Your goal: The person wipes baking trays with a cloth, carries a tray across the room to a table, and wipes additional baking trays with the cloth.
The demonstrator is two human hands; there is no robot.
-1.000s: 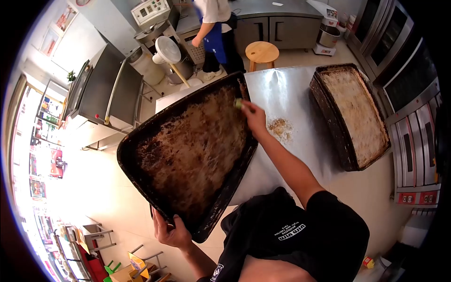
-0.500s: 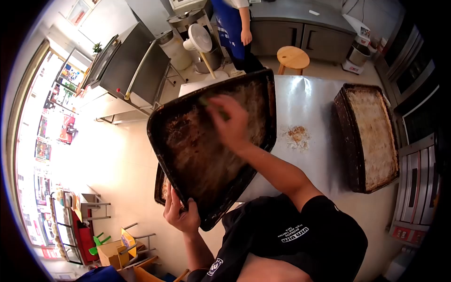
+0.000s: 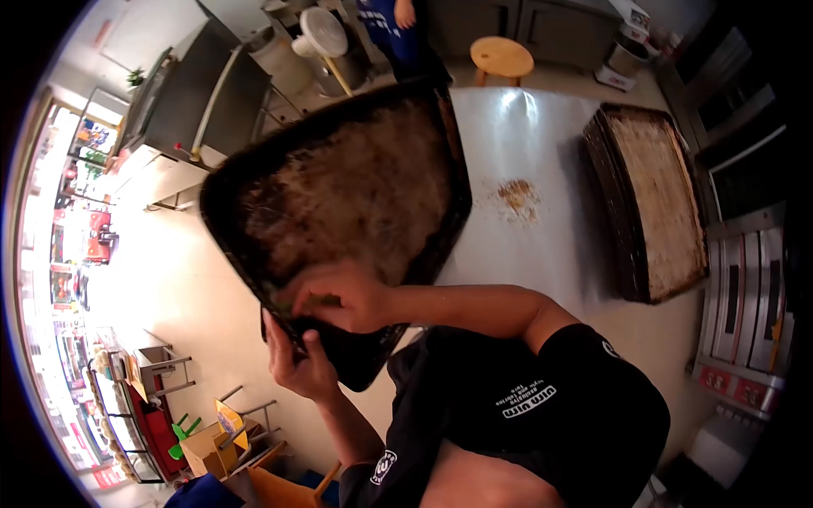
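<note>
A large, dark baking tray (image 3: 364, 186) with a brown, stained inside is tilted up in front of me. My left hand (image 3: 301, 364) is closed on its near left rim, thumb over the edge. Inside the tray, near that same corner, my right hand (image 3: 343, 296) is closed around a small green scouring pad (image 3: 322, 300), pressed to the surface. The hand is smeared by motion and covers most of the pad.
Brown crumbs (image 3: 518, 196) lie on the metal table (image 3: 500, 254). A stack of baking trays (image 3: 656, 195) stands at its right end. Beyond are a wooden stool (image 3: 501, 57) and a person in a blue apron (image 3: 394, 38). Deck ovens (image 3: 745, 296) line the right side.
My right hand has moved from the tray's upper middle down to the corner near my left hand. The left hand keeps its hold on the rim. The whole view has shifted.
</note>
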